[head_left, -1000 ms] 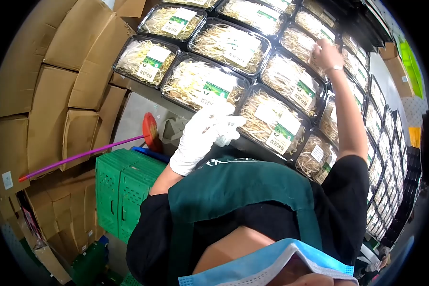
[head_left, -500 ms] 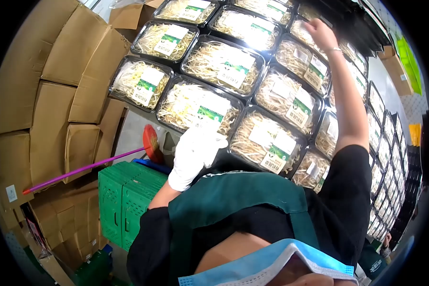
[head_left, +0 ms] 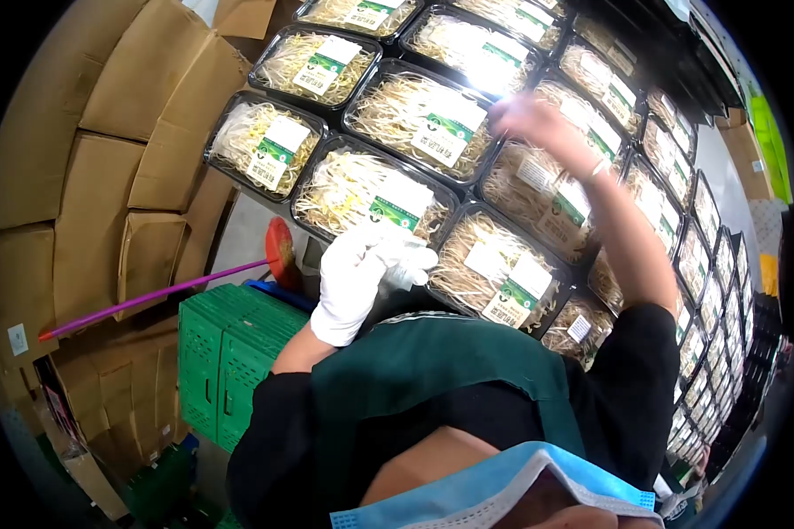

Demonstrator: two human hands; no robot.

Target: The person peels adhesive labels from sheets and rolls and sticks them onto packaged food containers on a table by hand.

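My left hand (head_left: 357, 275) wears a white glove and is near the front edge of a bean sprout tray (head_left: 366, 198). Its fingers are curled together; whatever they may hold is hidden. My bare right hand (head_left: 542, 128), smeared by motion, is over the packed rows, close to another bean sprout tray (head_left: 423, 119). Whether its fingers are closed cannot be made out. The black trays are film-covered and carry green-and-white labels (head_left: 445, 132). In front of my apron lies one more labelled tray (head_left: 494, 264).
Flattened and stacked cardboard boxes (head_left: 89, 194) line the left side. Below them stand green plastic crates (head_left: 230, 361), with a purple-handled tool with a red head (head_left: 278, 251) beside them. Rows of packed trays (head_left: 714, 273) continue to the right. Dark stacked trays (head_left: 679, 53) are at the back.
My right hand has moved left and nearer to me from the far trays, over the middle rows. My gloved left hand stays at the front edge, its fingers shifted slightly.
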